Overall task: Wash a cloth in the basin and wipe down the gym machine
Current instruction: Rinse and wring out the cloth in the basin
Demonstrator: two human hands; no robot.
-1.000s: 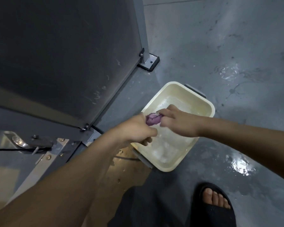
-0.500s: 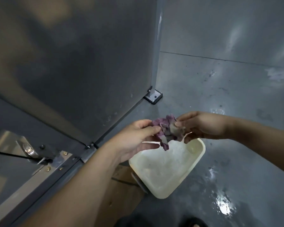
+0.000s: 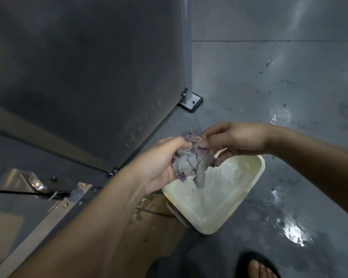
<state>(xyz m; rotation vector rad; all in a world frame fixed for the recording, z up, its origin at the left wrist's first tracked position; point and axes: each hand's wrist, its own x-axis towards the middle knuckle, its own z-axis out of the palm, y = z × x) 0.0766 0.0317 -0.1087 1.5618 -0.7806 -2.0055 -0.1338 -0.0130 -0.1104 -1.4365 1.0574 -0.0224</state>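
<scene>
Cloth (image 3: 191, 162) bunched in left hand (image 3: 159, 165) grip, pinched by right hand (image 3: 235, 137), above basin (image 3: 255, 177), wet floor (image 3: 289, 233).

wet grey floor (image 3: 289, 97); black sandal (image 3: 255, 263) lower right; brown board (image 3: 149, 227) beside it

The scene is dim and grey-blue, with soft grain throughout. Bright white glare sits on wet patches of the floor (image 3: 289, 137) at lower right and right of centre, which suggests light from overhead, though its source is out of frame. A pale streak of reflection runs down the upper right corner. The dark panel (image 3: 78, 77) filling the upper left is murky and smeared, with little detail. Wide-angle distortion bends straight lines near the edges. The forearms at the bottom are soft and out of focus; the basin (image 3: 249, 189) shows pale and mildly overexposed.
</scene>
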